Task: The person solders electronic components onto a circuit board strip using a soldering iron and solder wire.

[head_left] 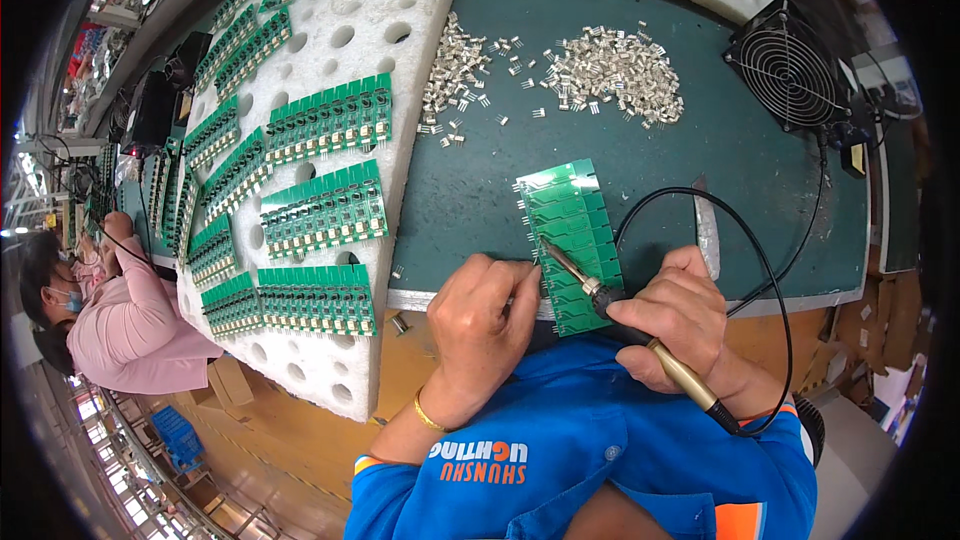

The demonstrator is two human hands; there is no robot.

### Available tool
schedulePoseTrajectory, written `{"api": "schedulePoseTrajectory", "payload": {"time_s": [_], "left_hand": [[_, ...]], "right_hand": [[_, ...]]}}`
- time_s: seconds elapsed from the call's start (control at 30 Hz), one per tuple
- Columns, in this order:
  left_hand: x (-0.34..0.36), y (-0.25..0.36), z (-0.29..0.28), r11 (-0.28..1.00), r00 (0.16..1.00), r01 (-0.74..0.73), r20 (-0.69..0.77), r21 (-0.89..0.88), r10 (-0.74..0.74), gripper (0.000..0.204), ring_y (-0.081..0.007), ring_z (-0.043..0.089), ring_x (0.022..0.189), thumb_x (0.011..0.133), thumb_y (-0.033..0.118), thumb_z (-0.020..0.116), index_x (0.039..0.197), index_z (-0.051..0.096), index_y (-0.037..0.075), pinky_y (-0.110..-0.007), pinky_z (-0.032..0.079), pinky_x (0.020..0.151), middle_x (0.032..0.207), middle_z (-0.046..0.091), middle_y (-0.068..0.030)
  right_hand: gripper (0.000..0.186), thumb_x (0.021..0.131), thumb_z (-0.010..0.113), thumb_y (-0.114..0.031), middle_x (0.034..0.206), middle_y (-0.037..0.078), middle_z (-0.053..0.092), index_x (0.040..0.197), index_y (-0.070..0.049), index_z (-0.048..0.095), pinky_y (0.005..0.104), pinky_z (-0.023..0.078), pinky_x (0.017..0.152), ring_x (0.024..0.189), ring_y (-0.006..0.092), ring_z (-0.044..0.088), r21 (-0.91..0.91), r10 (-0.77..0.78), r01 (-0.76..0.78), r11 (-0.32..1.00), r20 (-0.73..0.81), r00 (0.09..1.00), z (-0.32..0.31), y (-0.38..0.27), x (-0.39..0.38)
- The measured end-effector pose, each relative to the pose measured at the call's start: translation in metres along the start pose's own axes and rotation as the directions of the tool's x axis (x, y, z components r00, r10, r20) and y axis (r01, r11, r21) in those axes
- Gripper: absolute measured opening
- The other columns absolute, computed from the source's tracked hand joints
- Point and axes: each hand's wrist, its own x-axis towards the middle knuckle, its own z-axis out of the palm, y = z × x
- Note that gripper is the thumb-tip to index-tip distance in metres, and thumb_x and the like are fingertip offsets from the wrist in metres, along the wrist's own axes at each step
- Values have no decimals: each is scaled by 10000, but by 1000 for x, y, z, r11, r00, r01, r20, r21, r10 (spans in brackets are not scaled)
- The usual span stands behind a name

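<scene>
A green circuit board panel (570,240) lies flat on the dark green mat, its long side running from twelve to six o'clock, slightly tilted. A soldering iron (600,300) slants across it, tip toward ten o'clock touching the panel's left edge, brass handle toward four o'clock.

The person wears a bright blue work shirt (600,440) with short sleeves, orange bands at the sleeve edges and orange-and-white lettering on the left sleeve. A thin gold bangle (428,413) circles the left wrist. Both forearms are bare.
</scene>
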Motion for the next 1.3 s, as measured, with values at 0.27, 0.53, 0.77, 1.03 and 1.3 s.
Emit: {"api": "schedulePoseTrajectory", "payload": {"time_s": [0.27,0.53,0.77,1.03,1.3], "left_hand": [[0,0,0,1000,1000,-2,7,2,2,98,-172,553,537,790,-14,778,782,693,35,-314,423,484,657,583,-71],[-2,-1,-1,999,1000,21,0,-41,-21,93,-109,562,539,812,-29,774,796,694,16,-258,431,471,689,601,-59],[-1,0,-4,997,998,63,-2,-40,-63,95,-89,561,551,814,-28,778,804,690,7,-242,430,478,721,623,-56],[-2,4,-10,985,987,159,-24,-65,-161,103,-72,484,561,828,-10,783,827,681,6,-235,378,500,732,611,-30],[1,2,-9,992,992,121,-28,-39,-122,114,-101,538,513,814,-10,788,809,675,10,-249,414,459,721,626,-59]], "right_hand": [[363,863,768,-353,680,34,596,1032,-45,680,370,396,650,570,195,559,-12,-11,11,1000,14,1000,0,-2,0],[342,880,753,-345,682,35,598,1027,-44,680,370,390,646,573,196,558,20,-10,10,1000,-21,1000,-2,-1,-2],[318,915,719,-333,674,49,612,1007,-31,675,369,380,635,544,213,527,52,-5,10,999,-94,996,0,7,-3],[318,918,716,-332,663,51,605,999,-27,674,370,372,634,537,218,516,102,11,4,995,-145,989,-1,12,-3],[334,917,716,-349,666,48,603,1002,-29,674,369,375,638,540,216,511,110,22,-11,994,-99,995,-2,17,0]]}}
